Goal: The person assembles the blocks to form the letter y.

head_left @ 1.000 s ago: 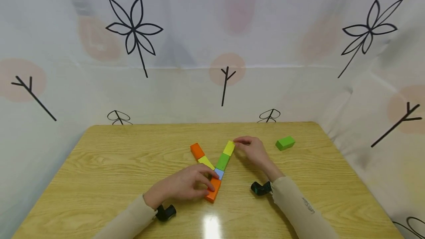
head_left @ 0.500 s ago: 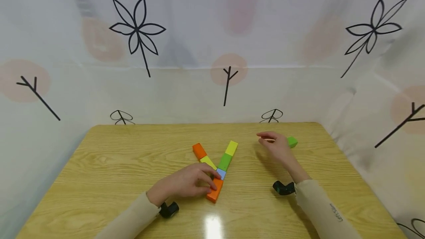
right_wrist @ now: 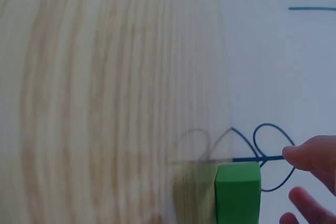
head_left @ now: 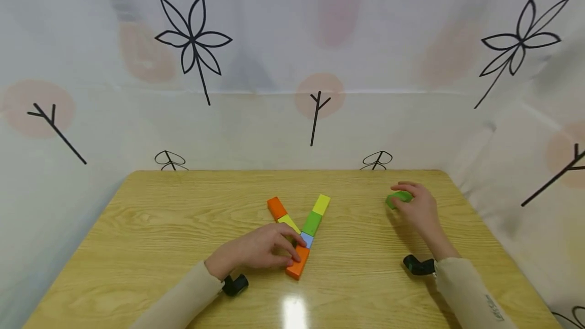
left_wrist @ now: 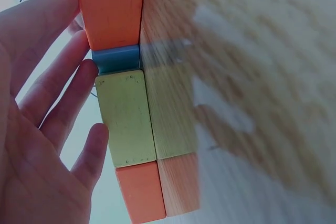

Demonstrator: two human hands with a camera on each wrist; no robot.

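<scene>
On the table, small coloured blocks form a Y. Its right line runs from a near orange block (head_left: 297, 263) through a blue block (head_left: 306, 240) and a green block (head_left: 312, 223) to a yellow block (head_left: 322, 204). The left branch shows another yellow block (head_left: 289, 223) and an orange block (head_left: 276, 208). My left hand (head_left: 262, 248) rests its fingertips on the near orange and blue blocks; the left wrist view shows its fingers fairly straight. Over at the right, my right hand (head_left: 418, 207) spreads round a loose green block (right_wrist: 238, 192), its visible fingertips apart from it.
The wooden table (head_left: 183, 217) ends at a pale patterned cloth (head_left: 256, 131) hung behind and along both sides. A black wrist camera (head_left: 235, 285) sits by the left cuff, and another black wrist camera (head_left: 418, 265) by the right cuff.
My right hand has moved right, from beside the far yellow block to the loose green block. The left hand stays on the near blocks. The head view has turned slightly.
</scene>
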